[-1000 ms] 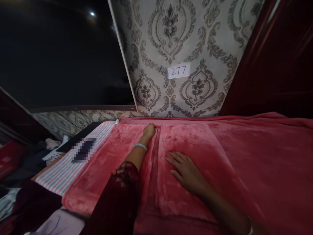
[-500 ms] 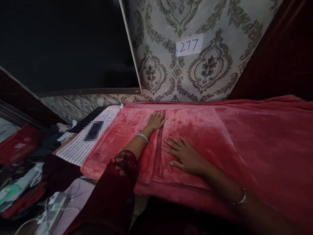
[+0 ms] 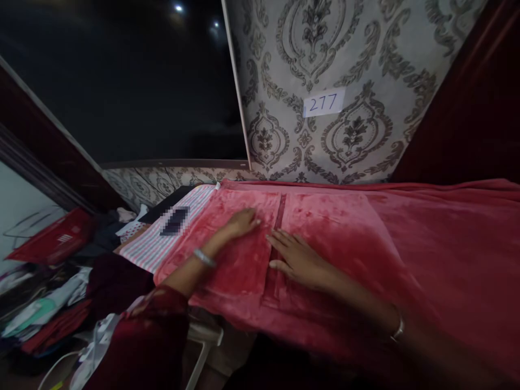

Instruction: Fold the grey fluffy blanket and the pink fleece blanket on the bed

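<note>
A plush red-pink blanket (image 3: 333,233) lies spread over the surface, its left portion folded inward in flat layers with a dark narrow gap between two edges. My left hand (image 3: 242,222) is over the folded left part, somewhat blurred, fingers apart and nothing in them. Just right of the gap, my right hand (image 3: 298,257) lies flat on the blanket with its fingers stretched toward the gap. Under the blanket's left end, a striped cloth (image 3: 162,246) shows, with a dark pixelated patch on it.
A large dark television screen (image 3: 162,86) stands behind on the left. Patterned wallpaper carries a paper marked 277 (image 3: 324,103). A red bag (image 3: 57,238) and piled clothes (image 3: 52,309) lie at the left. A pale metal frame (image 3: 205,336) shows below the blanket.
My left hand has moved left and nearer, away from the gap onto the folded part. My right hand has shifted slightly left, closer to the gap. The view has shifted too.
</note>
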### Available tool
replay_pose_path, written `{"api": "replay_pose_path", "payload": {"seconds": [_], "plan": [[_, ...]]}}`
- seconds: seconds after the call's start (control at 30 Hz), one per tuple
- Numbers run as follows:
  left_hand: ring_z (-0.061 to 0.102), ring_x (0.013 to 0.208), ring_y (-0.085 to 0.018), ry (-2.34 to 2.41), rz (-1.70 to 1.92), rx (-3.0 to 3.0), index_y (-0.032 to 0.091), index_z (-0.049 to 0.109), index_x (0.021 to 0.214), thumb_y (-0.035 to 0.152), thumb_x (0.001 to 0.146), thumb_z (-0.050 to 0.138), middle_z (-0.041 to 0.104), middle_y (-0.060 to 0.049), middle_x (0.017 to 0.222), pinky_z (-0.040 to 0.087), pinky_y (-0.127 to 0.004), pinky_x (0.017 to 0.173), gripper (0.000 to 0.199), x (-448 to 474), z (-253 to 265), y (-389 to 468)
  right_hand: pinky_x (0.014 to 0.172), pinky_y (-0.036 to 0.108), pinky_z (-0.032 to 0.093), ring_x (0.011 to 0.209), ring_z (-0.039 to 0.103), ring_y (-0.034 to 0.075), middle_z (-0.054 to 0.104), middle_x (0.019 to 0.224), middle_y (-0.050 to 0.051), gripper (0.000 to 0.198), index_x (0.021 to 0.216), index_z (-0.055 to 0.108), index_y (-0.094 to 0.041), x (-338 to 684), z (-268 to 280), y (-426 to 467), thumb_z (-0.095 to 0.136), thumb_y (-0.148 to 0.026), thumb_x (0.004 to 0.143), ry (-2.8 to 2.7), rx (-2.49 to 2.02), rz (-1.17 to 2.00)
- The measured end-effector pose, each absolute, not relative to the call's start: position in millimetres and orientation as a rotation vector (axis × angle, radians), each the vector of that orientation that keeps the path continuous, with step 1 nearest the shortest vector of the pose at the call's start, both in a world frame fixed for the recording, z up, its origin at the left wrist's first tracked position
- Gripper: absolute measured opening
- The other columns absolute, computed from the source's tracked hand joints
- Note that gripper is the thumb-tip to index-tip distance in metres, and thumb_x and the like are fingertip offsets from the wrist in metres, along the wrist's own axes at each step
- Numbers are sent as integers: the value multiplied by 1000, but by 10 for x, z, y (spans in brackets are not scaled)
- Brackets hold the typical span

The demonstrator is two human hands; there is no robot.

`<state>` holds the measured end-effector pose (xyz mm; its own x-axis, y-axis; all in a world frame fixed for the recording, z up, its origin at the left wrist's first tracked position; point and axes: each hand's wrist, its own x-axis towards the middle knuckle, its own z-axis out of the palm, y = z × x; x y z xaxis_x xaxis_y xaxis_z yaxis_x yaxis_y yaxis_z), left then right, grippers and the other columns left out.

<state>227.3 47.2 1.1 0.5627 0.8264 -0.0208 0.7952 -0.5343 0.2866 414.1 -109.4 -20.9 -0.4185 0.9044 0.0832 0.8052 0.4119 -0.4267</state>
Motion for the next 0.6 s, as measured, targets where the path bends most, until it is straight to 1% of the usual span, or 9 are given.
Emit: {"api": "replay_pose_path", "payload": {"seconds": [0.07, 0.13, 0.23, 0.3, 0.37, 0.4, 0.47, 0.53, 0.6], "plan": [[31, 152, -34, 1369, 148, 2623, 17, 45, 153, 42, 95, 53, 40, -14, 162, 23, -51, 124, 63, 2082, -106, 158, 124, 56, 15, 156, 14, 30, 18, 168, 14, 72, 164, 24, -18, 4060, -211, -877, 37, -55, 103, -2322, -1551, 400], [18, 156, -37, 1397, 120, 2649, 22, 38, 158, 51, 95, 53, 29, -12, 167, 15, -59, 125, 71, 1958, -265, -140, 123, 59, 15, 156, 11, 30, 15, 168, 15, 70, 163, 27, -17, 4022, -268, -665, 37, -52, 103, -2273, -1628, 310], [4, 157, -36, 1448, 102, 2639, 32, 32, 160, 57, 95, 50, 14, -7, 171, 9, -63, 125, 72, 1906, -484, -445, 122, 62, 13, 155, 16, 30, 22, 167, 12, 65, 160, 34, -22, 4033, -473, -457, 43, -49, 101, -2328, -1661, 214], [1, 157, -36, 1445, 140, 2640, 32, 31, 161, 57, 95, 48, 11, -7, 171, 8, -65, 124, 72, 1921, -556, -517, 123, 62, 12, 154, 21, 30, 28, 166, 10, 63, 159, 37, -25, 4061, -640, -402, 46, -47, 100, -2376, -1650, 163], [4, 157, -36, 1390, 172, 2619, 31, 33, 160, 56, 95, 50, 14, -8, 171, 9, -67, 123, 71, 1909, -545, -489, 123, 62, 13, 153, 23, 30, 30, 165, 10, 62, 158, 38, -26, 4089, -770, -388, 46, -47, 100, -2374, -1625, 106], [9, 157, -36, 1356, 190, 2595, 31, 38, 158, 55, 94, 52, 19, -8, 170, 11, -65, 124, 69, 1873, -508, -444, 122, 62, 14, 153, 24, 30, 31, 165, 10, 62, 158, 38, -26, 4099, -810, -388, 45, -48, 100, -2368, -1609, 90], [23, 155, -32, 1331, 283, 2541, 28, 50, 150, 50, 93, 55, 33, -9, 166, 18, -56, 125, 61, 1720, -385, -305, 122, 63, 15, 153, 25, 30, 32, 164, 11, 63, 159, 37, -25, 4108, -842, -392, 44, -49, 101, -2365, -1584, 81], [37, 149, -29, 1424, 482, 2465, 24, 61, 140, 43, 92, 56, 49, -12, 156, 25, -46, 124, 51, 1460, -226, -123, 122, 63, 16, 153, 25, 30, 32, 164, 11, 63, 159, 37, -25, 4104, -827, -397, 43, -49, 101, -2364, -1578, 87], [43, 144, -31, 1617, 724, 2310, 19, 66, 129, 37, 89, 60, 58, -14, 147, 28, -43, 123, 45, 1137, -75, 68, 122, 63, 15, 153, 25, 30, 31, 164, 12, 64, 159, 36, -25, 4095, -794, -401, 43, -49, 101, -2367, -1590, 100]]}}
